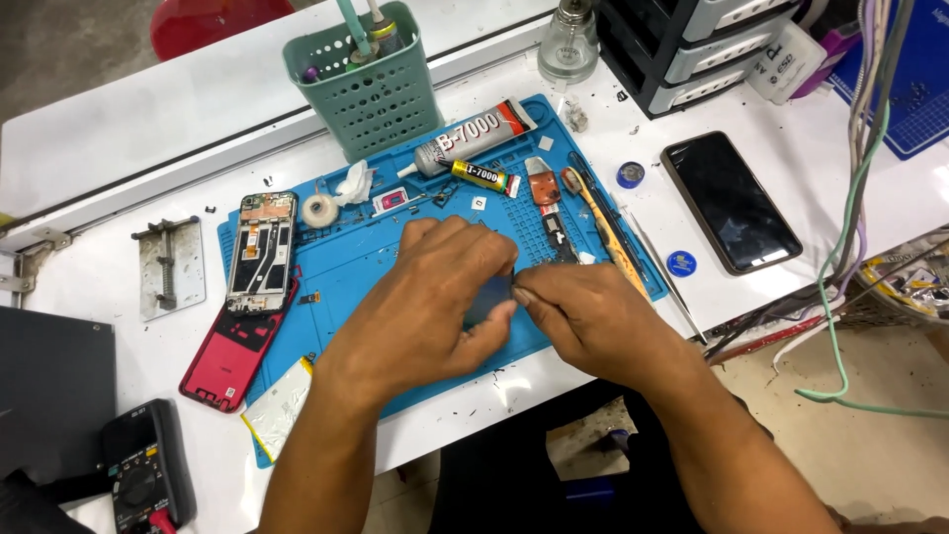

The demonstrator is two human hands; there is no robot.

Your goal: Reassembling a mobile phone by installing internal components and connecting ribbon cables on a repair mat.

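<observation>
both hands [499, 307] pinch a small dark part [491, 297] over the blue mat [346, 262], glue tubes [470, 138] and opened phone [261, 252] nearby.

Both hands meet over a blue mat [395, 262] on a white table [148, 109]. The left hand [425, 297] and right hand [583, 316] pinch a small dark part [491, 297] between their fingertips; what it is cannot be told. On the mat's left edge lies an opened phone [262, 252] partly over a red case [232, 361]. Glue tubes [474, 138] lie at the mat's top, below a green basket [366, 84]. A black phone [730, 201] lies to the right, a multimeter [146, 475] at bottom left.
</observation>
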